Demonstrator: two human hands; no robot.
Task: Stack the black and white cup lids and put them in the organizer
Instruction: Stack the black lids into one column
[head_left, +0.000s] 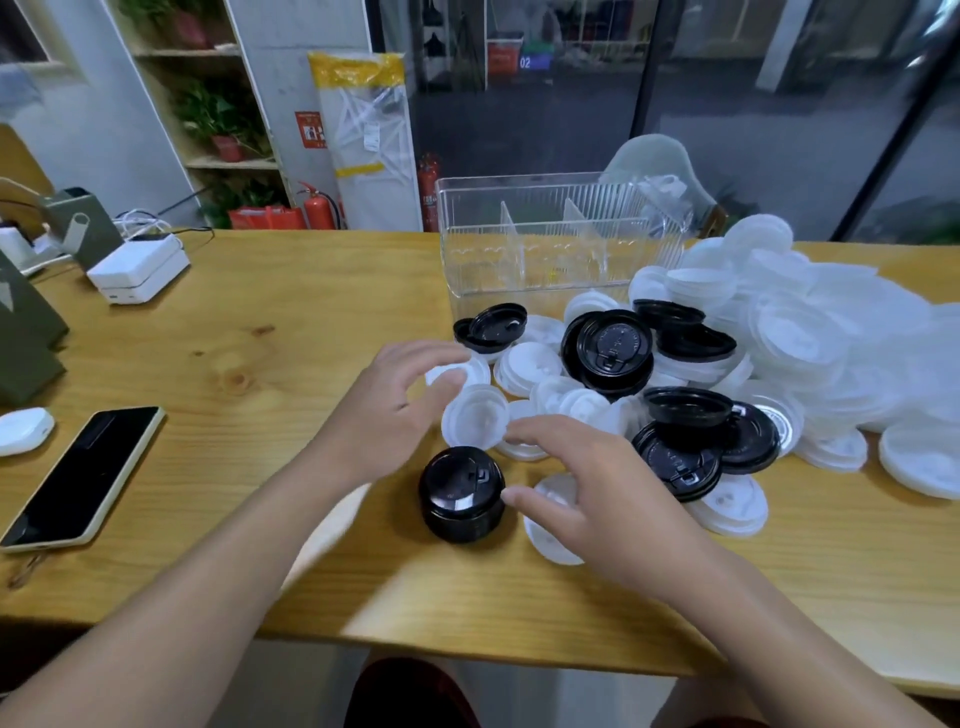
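Both hands work at the near edge of a mixed heap of lids on the wooden surface (311, 322). The left hand (384, 410) reaches over a tilted white lid (475, 415); its fingers are spread and blurred, and whether they touch the lid cannot be told. Its grip is wide and holds nothing that can be confirmed. The right hand (597, 493) hovers with fingers relaxed and spread above a flat white lid (553, 512), grip likewise wide and empty.

A short stack of black lids (461, 493) stands upright between the two hands, just in front of the heap. In my judgement it sits there so that further black lids can be added within easy reach before transfer.

Loose black lids (608, 351) lie tilted among the white ones; a larger mass of white lids (779, 322) spreads to the right, near the surface's far edge. The clear organizer (545, 244) stands behind the heap, dividers upright, compartments apparently empty. Stacking is at an early stage.

Open room lies left of the stack, bounded by a phone (85, 478) and a white box (137, 270), both well apart from the work. The near edge of the surface is close below the stack; a careless sweep could push lids off it.
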